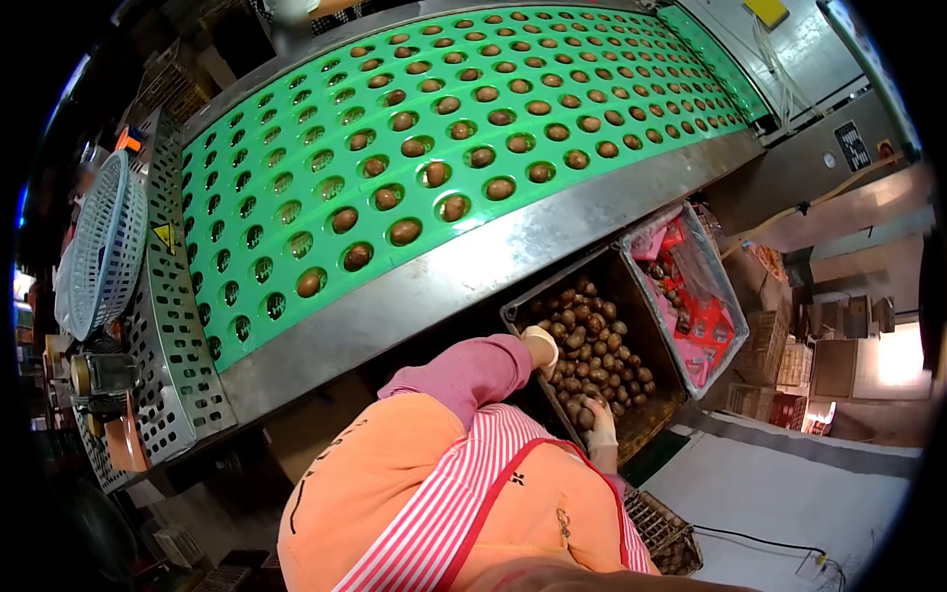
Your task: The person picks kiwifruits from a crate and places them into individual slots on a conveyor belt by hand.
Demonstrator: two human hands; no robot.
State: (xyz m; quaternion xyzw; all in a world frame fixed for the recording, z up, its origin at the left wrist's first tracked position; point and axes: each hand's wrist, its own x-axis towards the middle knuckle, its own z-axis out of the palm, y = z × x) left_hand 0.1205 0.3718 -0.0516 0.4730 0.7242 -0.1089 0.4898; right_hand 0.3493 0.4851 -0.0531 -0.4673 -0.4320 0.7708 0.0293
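Both of my hands are at a dark bin of brown, egg-shaped items. My left hand, in a pale covering, is at the bin's left side against the pile; its fingers are too hidden to read. At the near edge of the pile, my right hand has its fingers round one or more brown items. Beyond a metal ledge lies a green tray belt with rows of oval cups. Many cups hold single brown items, while those at the left are mostly unfilled.
A lined crate with red and pink packets stands right of the bin. At the left are a light blue basket and a perforated metal panel. A plastic crate of brown items sits low, near my right side.
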